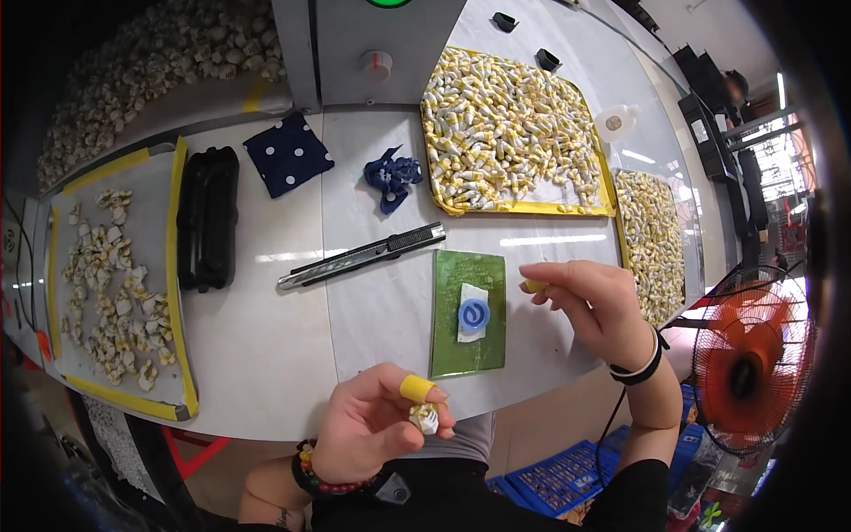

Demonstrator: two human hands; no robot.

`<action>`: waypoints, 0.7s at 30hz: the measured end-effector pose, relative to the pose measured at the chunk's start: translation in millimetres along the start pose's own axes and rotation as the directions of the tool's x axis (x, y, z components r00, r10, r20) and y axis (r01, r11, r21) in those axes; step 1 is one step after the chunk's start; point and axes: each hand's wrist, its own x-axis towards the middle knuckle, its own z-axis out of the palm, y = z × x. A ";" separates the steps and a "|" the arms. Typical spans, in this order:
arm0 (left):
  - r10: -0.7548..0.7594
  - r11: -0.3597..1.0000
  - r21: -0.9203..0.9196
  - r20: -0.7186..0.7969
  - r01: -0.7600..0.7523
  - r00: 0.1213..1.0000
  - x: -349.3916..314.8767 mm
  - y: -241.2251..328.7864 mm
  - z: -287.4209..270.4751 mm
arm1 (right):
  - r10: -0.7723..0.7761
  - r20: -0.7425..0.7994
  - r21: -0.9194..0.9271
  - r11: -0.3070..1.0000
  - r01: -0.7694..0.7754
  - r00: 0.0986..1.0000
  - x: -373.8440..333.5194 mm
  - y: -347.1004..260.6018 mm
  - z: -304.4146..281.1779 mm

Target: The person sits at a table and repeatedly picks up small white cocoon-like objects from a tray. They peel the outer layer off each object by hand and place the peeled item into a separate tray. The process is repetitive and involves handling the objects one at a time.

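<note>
At the near edge of the table (257, 355), the left hand (368, 421) pinches a small white-and-yellow piece (427, 420) by the fingertips. The right hand (598, 306) hovers just right of the green board (461, 356), fingertips drawn together; whether they grasp anything, I cannot tell. The piece could slip and fall, being small and lightly held; a careless right hand could knock the blue cup (474, 316). Dark marks on the piece and the far-right white bottle's (626, 116) label are too small to read.

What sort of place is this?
Likely a handwork workshop: a yellow-edged tray heaped with lookalike small pieces, plus a green board and utility knife on a white table.
</note>
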 end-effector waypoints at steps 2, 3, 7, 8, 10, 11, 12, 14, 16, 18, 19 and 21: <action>0.010 1.000 0.016 0.003 -0.010 1.000 -0.7 -0.5 0.8 | 0.010 -0.053 0.004 1.000 -0.009 0.999 -0.5 -2.6 4.5; 0.011 1.000 0.007 0.006 -0.011 1.000 -0.8 -0.6 0.2 | 0.014 -0.079 0.007 1.000 -0.014 0.997 -1.6 -4.2 7.3; 0.005 0.999 -0.049 0.018 -0.005 1.000 -1.7 -1.1 -1.6 | -0.040 -0.131 0.030 0.999 0.044 0.991 -3.9 -8.0 13.7; 0.006 0.998 -0.066 0.020 -0.005 1.000 -1.6 -1.0 -1.8 | -0.186 -0.084 -0.096 0.979 0.177 0.979 6.0 -9.8 9.5; -0.011 0.999 0.040 -0.064 0.013 0.998 -1.3 0.7 3.6 | -0.292 0.018 -0.208 0.934 0.290 0.956 11.2 -16.5 4.8; -0.018 0.995 0.091 -0.104 0.028 0.994 -1.0 1.6 5.6 | -0.261 0.054 -0.208 0.941 0.266 0.964 8.3 -21.9 3.4; -0.005 0.999 0.054 -0.051 0.007 0.999 -1.1 0.3 2.4 | -0.228 0.089 -0.209 0.948 0.242 0.970 6.6 -24.6 2.9; 0.029 0.999 -0.022 0.054 -0.028 0.998 -1.7 -3.5 -5.7 | -0.277 0.054 -0.175 0.943 0.283 0.959 8.8 -22.8 12.1; 0.017 0.999 -0.033 0.057 -0.015 0.998 -1.9 -0.9 -2.7 | -0.314 0.031 -0.182 0.932 0.315 0.949 11.0 -20.7 19.7; 0.005 0.999 -0.040 0.053 -0.003 0.999 -2.2 0.0 -2.1 | -0.338 0.028 -0.229 0.914 0.335 0.941 13.5 -17.8 23.7; -0.001 0.999 -0.041 0.048 0.003 0.999 -2.8 0.8 -2.4 | -0.351 0.051 -0.266 0.898 0.351 0.935 14.3 -18.1 24.0; -0.002 0.999 -0.051 0.035 0.004 0.999 -2.8 0.5 -2.3 | -0.370 0.097 -0.342 0.859 0.381 0.924 14.9 -19.7 23.2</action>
